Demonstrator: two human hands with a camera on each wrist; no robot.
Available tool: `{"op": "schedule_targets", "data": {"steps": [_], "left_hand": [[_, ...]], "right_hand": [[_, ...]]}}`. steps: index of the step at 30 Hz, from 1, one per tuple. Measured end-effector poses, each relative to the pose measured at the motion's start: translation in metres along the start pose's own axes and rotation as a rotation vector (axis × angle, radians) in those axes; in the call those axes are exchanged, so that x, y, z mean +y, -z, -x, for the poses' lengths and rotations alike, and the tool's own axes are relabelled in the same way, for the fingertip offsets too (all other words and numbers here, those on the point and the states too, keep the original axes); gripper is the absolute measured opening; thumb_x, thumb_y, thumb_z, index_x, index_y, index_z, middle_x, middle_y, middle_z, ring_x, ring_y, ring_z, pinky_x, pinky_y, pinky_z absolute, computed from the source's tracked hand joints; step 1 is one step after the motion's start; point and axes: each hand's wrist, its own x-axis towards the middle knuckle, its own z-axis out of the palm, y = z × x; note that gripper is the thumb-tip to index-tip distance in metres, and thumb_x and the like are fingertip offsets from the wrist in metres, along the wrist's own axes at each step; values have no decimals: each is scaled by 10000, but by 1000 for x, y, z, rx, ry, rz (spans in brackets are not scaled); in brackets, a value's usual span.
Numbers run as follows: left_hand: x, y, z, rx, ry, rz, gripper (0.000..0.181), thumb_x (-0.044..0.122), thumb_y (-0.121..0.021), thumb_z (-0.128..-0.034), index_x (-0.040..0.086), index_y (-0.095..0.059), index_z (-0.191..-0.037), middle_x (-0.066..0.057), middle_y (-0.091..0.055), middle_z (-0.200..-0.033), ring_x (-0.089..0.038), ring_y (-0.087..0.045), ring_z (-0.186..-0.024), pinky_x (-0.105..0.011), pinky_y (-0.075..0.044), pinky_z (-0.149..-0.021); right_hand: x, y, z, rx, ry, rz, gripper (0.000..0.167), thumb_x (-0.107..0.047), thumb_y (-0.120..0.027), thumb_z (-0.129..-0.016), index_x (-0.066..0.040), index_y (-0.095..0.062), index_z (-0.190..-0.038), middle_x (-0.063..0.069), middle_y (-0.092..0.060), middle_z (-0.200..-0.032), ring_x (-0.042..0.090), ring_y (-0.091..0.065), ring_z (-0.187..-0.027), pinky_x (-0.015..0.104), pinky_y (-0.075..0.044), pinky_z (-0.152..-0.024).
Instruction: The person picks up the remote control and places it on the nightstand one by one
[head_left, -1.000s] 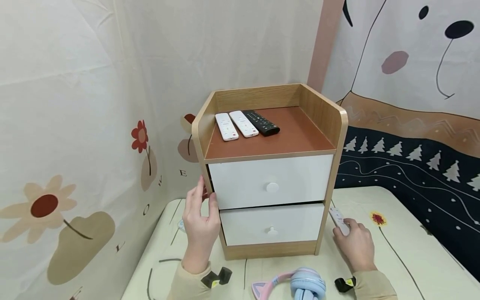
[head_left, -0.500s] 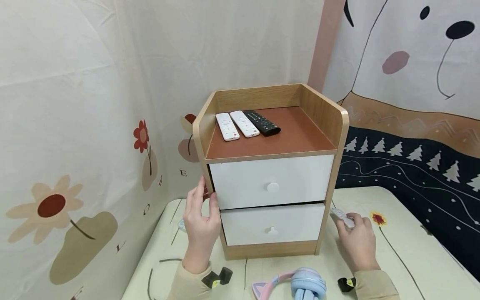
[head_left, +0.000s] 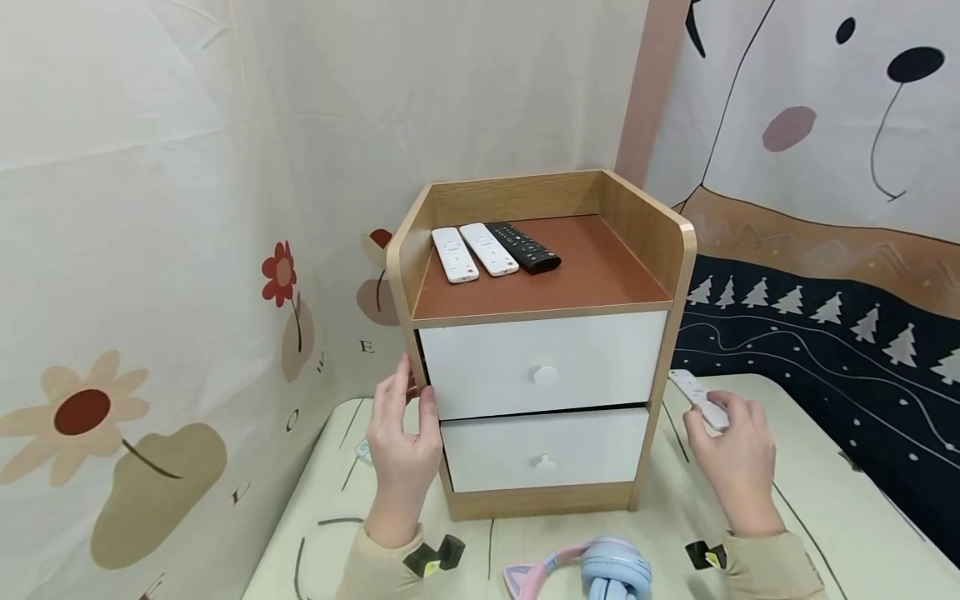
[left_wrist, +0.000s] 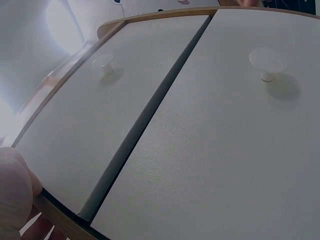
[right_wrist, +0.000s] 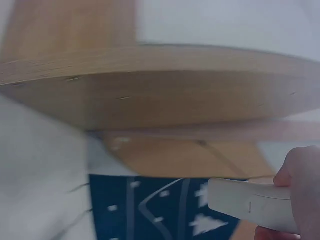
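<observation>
A small wooden cabinet (head_left: 540,502) with two white drawers stands on the bed-like surface. My left hand (head_left: 403,450) rests against its left side, fingers fairly straight along the outside and thumb at the front edge. In the left wrist view the thumb (left_wrist: 15,187) lies by the edge of the side panel. To the right of the cabinet, my right hand (head_left: 733,454) pinches a white remote control (head_left: 692,388), held above the surface and pointing away. The right wrist view shows this remote (right_wrist: 250,202) beside the cabinet's side panel (right_wrist: 190,100).
On the cabinet's brown top lie two white remotes (head_left: 455,255) (head_left: 489,249) and a black remote (head_left: 525,247), side by side at the left. Pink and blue headphones (head_left: 615,567) lie in front. Printed cloth hangs behind and at the left.
My right hand has lifted the white remote from the surface and moved it up and slightly right. My left hand has stayed at the cabinet's side.
</observation>
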Motion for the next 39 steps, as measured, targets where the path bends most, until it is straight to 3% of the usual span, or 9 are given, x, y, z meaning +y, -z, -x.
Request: {"op": "schedule_targets", "data": {"steps": [6,17,20,22,23,27,30,35,39], "left_hand": [[-1,0,1,1,-6,1,540,-107,-678,-981,-67,-604,-1515,-294,-699,-1213,-387,-702,-1031,-78,-526,-1015],[0,3,0,-19,10,-10,543,-82,-676,-999,-58,-589,-1534,-275,-699,-1209,-379,-712,-1020,-75,-521,-1001],[-1,2,0,-15,-1,-13,551,-85,-684,-993,-57,-589,-1536,-267,-702,-1197,-371,-711,-1013,-77,-521,-994],[-2,1,0,-6,-16,-12,553,-91,-688,-987,-58,-593,-1531,-263,-706,-1187,-362,-711,-1006,-85,-527,-983],[-2,1,0,0,-25,-11,555,-94,-691,-983,-58,-596,-1529,-259,-709,-1181,-356,-711,-1002,-92,-533,-977],[-3,0,-1,23,-77,-26,580,-117,-702,-961,-57,-599,-1528,-257,-714,-1155,-334,-720,-971,-152,-581,-921],[-3,0,-1,23,-82,-39,592,-116,-706,-958,-53,-593,-1536,-259,-711,-1151,-334,-725,-967,-155,-584,-907],[-2,1,2,1,-21,-27,558,-77,-696,-987,-49,-594,-1535,-257,-704,-1171,-351,-717,-991,-112,-544,-939],[-3,0,2,8,-28,-27,555,-81,-697,-983,-55,-598,-1528,-264,-708,-1168,-357,-711,-999,-184,-574,-904]], "right_hand": [[-27,26,-20,141,130,-44,402,-178,-689,-892,52,-707,-1222,321,-624,-1120,478,-603,-957,584,-455,-678],[-74,65,-52,289,270,-84,457,-260,-660,-918,92,-694,-1209,350,-633,-1129,499,-625,-976,273,-370,-746],[-84,73,-58,342,290,-111,469,-279,-656,-910,109,-688,-1172,364,-635,-1108,508,-609,-967,253,-351,-750],[-91,80,-61,367,294,-129,486,-296,-646,-918,121,-677,-1165,373,-625,-1118,467,-608,-966,186,-347,-782],[-95,84,-62,382,296,-140,494,-303,-639,-923,129,-671,-1161,372,-622,-1122,385,-614,-946,158,-341,-793],[-112,97,-65,465,291,-199,533,-333,-632,-920,149,-664,-1147,-78,-620,-1015,-3,-517,-1019,69,-294,-816],[-130,104,-65,548,279,-247,542,-330,-636,-893,158,-665,-1129,-303,-463,-1155,-119,-437,-1083,113,-301,-806],[-161,109,-59,683,278,-376,500,-278,-653,-825,171,-644,-1047,-176,-637,-1163,-79,-523,-1071,102,-346,-874],[-174,101,-56,743,344,-451,439,-248,-661,-776,149,-624,-959,164,-725,-1071,23,-600,-1056,99,-390,-891]]}}
